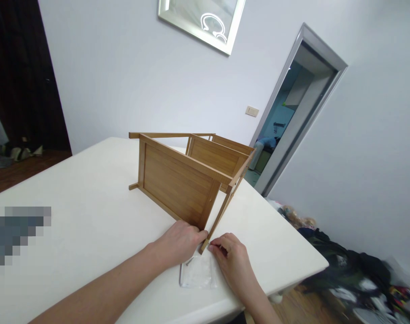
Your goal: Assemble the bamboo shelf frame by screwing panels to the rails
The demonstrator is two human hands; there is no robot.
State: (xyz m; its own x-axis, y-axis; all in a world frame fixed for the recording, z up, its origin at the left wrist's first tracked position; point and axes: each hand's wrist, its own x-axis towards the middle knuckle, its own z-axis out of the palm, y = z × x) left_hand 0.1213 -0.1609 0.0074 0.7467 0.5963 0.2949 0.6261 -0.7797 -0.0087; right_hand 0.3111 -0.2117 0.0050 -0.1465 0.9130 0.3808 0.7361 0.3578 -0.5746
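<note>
A wooden shelf rack (178, 180) with several panelled shelves lies on its side on a white table (73, 193). My left hand (183, 240) is closed on the rack's near lower corner, where a shelf meets a leg. Just right of that leg's end, my right hand (232, 256) is pinched, its fingertips close against the wood. Whatever it holds is too small to make out. Between my wrists a clear plastic bag (200, 273) lies flat, with a small dark screw (189, 261) at its upper left.
A blurred-out dark patch (14, 234) covers the table's left side. Clothes and bags (346, 265) are piled on the floor to the right. Behind stand a wall with a framed picture (205, 22) and an open doorway (286, 112). A dark door (23, 72) is at left.
</note>
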